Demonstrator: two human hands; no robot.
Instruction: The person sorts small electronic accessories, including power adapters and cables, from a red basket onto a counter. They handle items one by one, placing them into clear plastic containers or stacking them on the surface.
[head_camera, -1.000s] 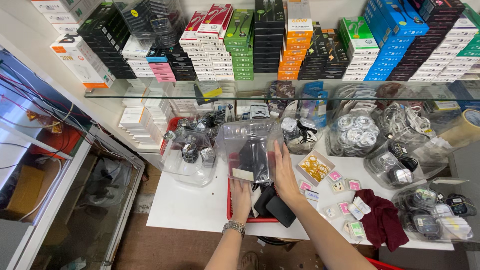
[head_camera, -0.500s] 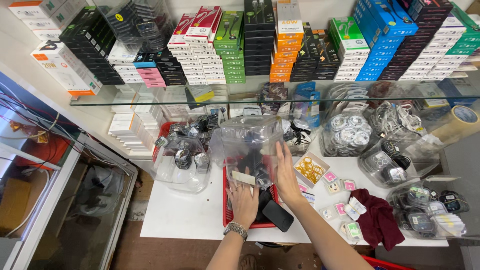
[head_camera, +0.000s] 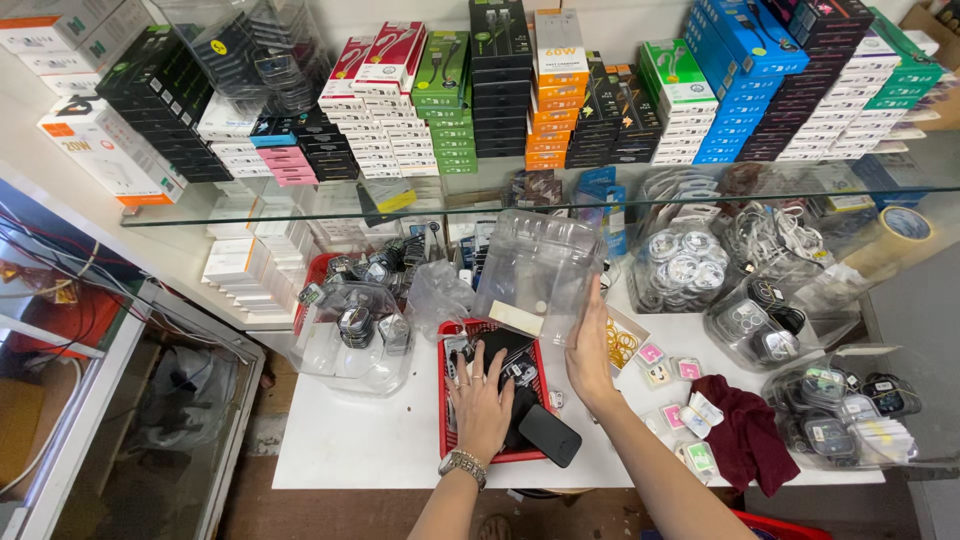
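Observation:
My right hand (head_camera: 590, 345) presses against the side of a clear plastic jar (head_camera: 535, 270), holding it tipped over a red tray (head_camera: 445, 400) on the white table (head_camera: 350, 440). The jar looks empty. My left hand (head_camera: 482, 400), with a metal watch at the wrist, lies flat with fingers spread on the black items inside the tray. A black phone (head_camera: 548, 435) rests on the tray's near right corner.
Another clear jar (head_camera: 350, 335) with black gadgets stands left of the tray. Small packets (head_camera: 690, 410) and a dark red cloth (head_camera: 745, 430) lie to the right, beside clear tubs (head_camera: 840, 410) of accessories. A glass shelf (head_camera: 480, 190) above carries stacked boxes.
The clear jar, which held black items a second ago, has emptied into the red tray and been lifted higher. My left hand moved from the jar down onto the tray's contents.

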